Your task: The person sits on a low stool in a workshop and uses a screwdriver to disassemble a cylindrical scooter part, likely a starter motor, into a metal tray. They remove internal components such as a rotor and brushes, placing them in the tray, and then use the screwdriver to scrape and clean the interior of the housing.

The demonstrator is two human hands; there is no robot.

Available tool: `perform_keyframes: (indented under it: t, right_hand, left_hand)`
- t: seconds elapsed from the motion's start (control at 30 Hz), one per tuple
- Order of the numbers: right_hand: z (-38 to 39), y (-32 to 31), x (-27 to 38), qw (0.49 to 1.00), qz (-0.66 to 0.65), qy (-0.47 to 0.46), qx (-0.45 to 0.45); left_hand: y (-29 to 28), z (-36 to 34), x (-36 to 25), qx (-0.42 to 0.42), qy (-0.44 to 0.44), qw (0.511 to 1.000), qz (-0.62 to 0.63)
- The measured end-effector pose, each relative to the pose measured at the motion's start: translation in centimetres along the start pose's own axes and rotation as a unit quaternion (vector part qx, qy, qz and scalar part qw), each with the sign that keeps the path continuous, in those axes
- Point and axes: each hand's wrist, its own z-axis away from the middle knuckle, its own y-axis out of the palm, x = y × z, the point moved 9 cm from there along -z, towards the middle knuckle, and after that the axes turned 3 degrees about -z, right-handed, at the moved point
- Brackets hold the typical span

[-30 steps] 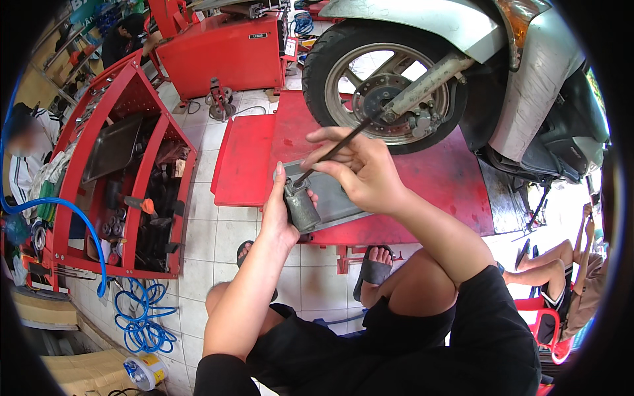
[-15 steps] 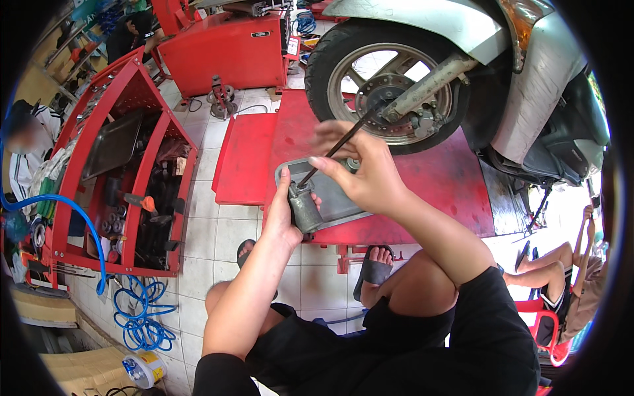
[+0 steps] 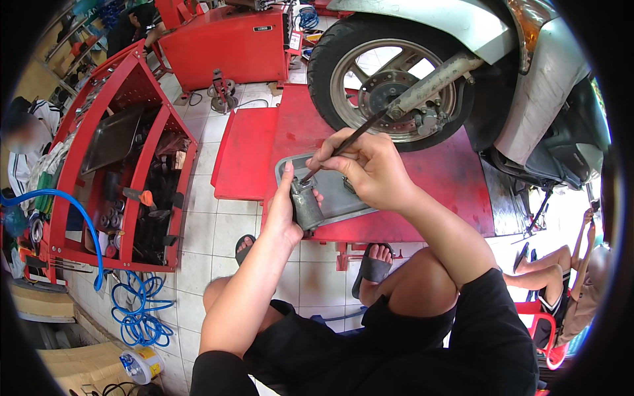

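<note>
My left hand (image 3: 282,210) is closed round a small grey metal cylinder (image 3: 306,208), which looks like a motor part, thumb along its upper side. In my right hand (image 3: 370,170) a long, thin dark tool (image 3: 356,134) is pinched like a pen. It slants up to the right, and its lower tip meets the top end of the cylinder; its exact kind is hard to make out. Under both hands lies a shallow grey tray (image 3: 343,206). A small dark part (image 3: 348,187) sits in it, partly covered by my right hand.
The tray rests on a red lift platform (image 3: 436,191). A scooter's front wheel (image 3: 389,86) stands just beyond. To the left is a red tool cart (image 3: 135,198), with a coiled blue hose (image 3: 140,310) and a white bucket (image 3: 142,365) nearby. Another person (image 3: 574,277) sits at the right.
My right hand's fingers, blurred and spread before, have closed round the dark tool. Its tip stays at the cylinder's top. My left hand keeps its hold with little movement.
</note>
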Motion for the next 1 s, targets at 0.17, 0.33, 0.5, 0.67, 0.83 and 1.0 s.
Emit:
perform_keyframes:
  t: [0.17, 0.33, 0.5, 0.67, 0.83, 1.0]
  right_hand:
    - [0.4, -0.1, -1.9, 0.996, -0.033, 0.061, -0.054]
    - [0.2, -1.2, -0.9, 0.998, -0.051, -0.015, -0.043]
    - [-0.5, -1.5, -6.7, 0.995, 0.013, 0.094, -0.033]
    - [7.1, 2.1, -22.1, 0.83, 0.39, 0.277, 0.286]
    - [7.8, 3.4, -25.6, 0.831, 0.35, 0.295, 0.317]
    - [7.9, 3.7, -26.3, 0.856, 0.312, 0.235, 0.338]
  left_hand:
    - [-0.9, -0.2, -0.2, -0.003, 0.019, 0.999, 0.049]
    - [-0.5, -0.2, -1.4, 0.031, 0.026, 0.998, 0.044]
    - [-3.9, -0.7, -5.1, -0.016, 0.064, 0.988, 0.141]
    - [-6.6, -0.3, -7.8, -0.091, 0.115, 0.976, 0.161]
    - [-6.7, 1.2, -8.0, -0.108, 0.102, 0.97, 0.192]
    - [-6.2, 1.1, -7.7, -0.077, 0.092, 0.973, 0.198]
